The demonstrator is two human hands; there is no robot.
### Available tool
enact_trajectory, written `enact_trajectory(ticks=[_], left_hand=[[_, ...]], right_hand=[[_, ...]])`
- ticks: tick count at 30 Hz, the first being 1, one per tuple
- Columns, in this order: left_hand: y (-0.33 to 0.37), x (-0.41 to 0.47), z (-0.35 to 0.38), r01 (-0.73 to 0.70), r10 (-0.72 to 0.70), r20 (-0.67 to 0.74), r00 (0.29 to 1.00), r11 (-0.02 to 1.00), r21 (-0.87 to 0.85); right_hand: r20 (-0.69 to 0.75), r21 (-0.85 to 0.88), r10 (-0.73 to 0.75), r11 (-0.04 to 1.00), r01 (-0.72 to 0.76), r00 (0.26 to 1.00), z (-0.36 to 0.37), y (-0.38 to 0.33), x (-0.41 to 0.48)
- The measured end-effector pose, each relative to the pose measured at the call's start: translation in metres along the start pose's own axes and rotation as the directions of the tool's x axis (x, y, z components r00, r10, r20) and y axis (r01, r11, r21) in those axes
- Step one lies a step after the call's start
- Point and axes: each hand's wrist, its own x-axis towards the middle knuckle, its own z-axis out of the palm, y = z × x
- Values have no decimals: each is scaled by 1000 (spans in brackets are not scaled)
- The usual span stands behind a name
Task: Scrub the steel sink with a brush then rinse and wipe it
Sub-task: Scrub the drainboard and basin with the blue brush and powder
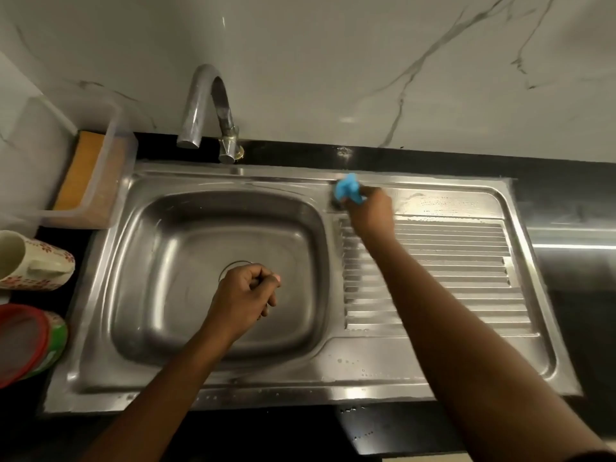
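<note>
Sponge (81, 168) stands in clear tub (124, 151); right hand (370, 213) grips brush (348, 190).

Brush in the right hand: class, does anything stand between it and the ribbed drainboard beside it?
Nothing visible does. The right hand grips the blue brush on the flat strip behind the ribbed drainboard, whose ribs lie bare; only the person's forearm passes above them. The left hand hovers over the basin.

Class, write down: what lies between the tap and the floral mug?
The head view shows a clear plastic tub holding an orange sponge between tap and mug.
</note>
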Motion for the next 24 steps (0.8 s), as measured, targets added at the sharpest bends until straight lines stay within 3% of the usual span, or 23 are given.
enact_trajectory(ticks=[4,9,11,13,16,19,21,24], left_hand=[[10,3,10,2,-1,3,1000,1000,-17],[10,2,12,4,-4,-7,1000,1000,-28],[9,-1,12,5,-6,-16,1000,1000,-31],[9,-3,13,3,-4,-17,1000,1000,-18],[8,-5,18,8,-8,-2,1000,1000,-7],[9,-4,21,11,-11,-2,1000,1000,-7],[8,-4,21,6,-6,-9,1000,1000,-1],[6,-5,22,4,-4,-15,1000,1000,-12]], right_hand=[[99,-76,-65,994,73,993,6,7,-15],[-119,-129,114,983,-129,986,-82,62,10],[-142,-93,183,976,-197,973,-84,61,29],[-71,-36,136,990,-138,988,-56,36,27],[109,18,-56,998,54,992,5,5,-1],[153,-57,-139,987,149,978,17,9,-23],[108,-53,-89,994,95,990,-14,25,-17],[-49,-73,114,990,-118,992,-75,57,23]])
